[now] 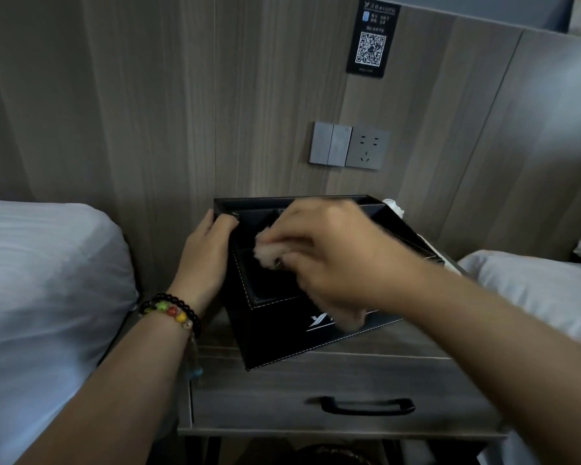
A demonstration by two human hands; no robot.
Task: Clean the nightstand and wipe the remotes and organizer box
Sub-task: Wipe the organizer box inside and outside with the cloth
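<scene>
A black organizer box [275,333] with white stitching and a white logo stands on the grey wooden nightstand [316,367]. My left hand [205,253] grips the box's left wall, thumb over its rim. My right hand [332,260] is over the open compartments, pinching a pale pink cloth [265,253] that touches the inside of the box. The hand is blurred. No remotes are visible.
White bedding lies at the left [41,297] and at the right [534,283]. The nightstand drawer has a black handle [366,406]. On the wood wall panel are a switch and socket [349,146] and a QR sign [371,38]. Something white [394,206] shows behind the box.
</scene>
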